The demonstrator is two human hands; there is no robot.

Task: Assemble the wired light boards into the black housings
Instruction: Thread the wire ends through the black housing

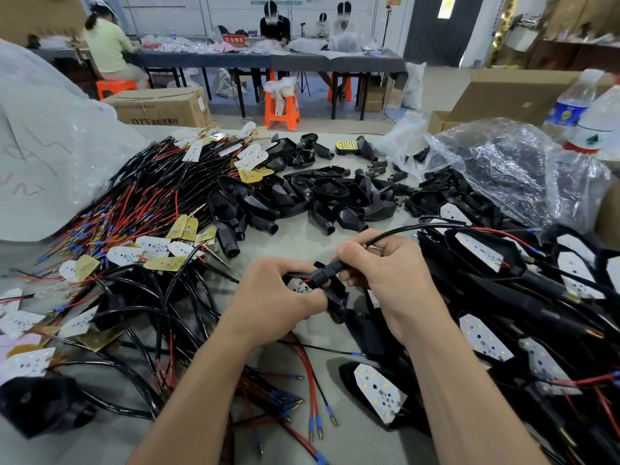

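Two grips are working above the bench (pixel 295 238) | left grip (pixel 268 297) is pinching the white light board (pixel 299 286) against the black housing (pixel 335 298) | right grip (pixel 385 280) is clutching the housing's stem and the black cable (pixel 402 234) (running off rightward) | loose wired boards (pixel 134 213) are lying left, empty housings (pixel 302 196) behind.

Far across the room from me, people sit at a long dark table (pixel 335 60), one in a pale green top (pixel 107 45) at its left end. An orange stool (pixel 281 107) stands in front of it. A printed cardboard box (pixel 161 107) sits far left. At my right, a blue-labelled water bottle (pixel 570 102) stands beside an open carton (pixel 503 92). White plastic sheeting (pixel 40 146) bulges on my left.
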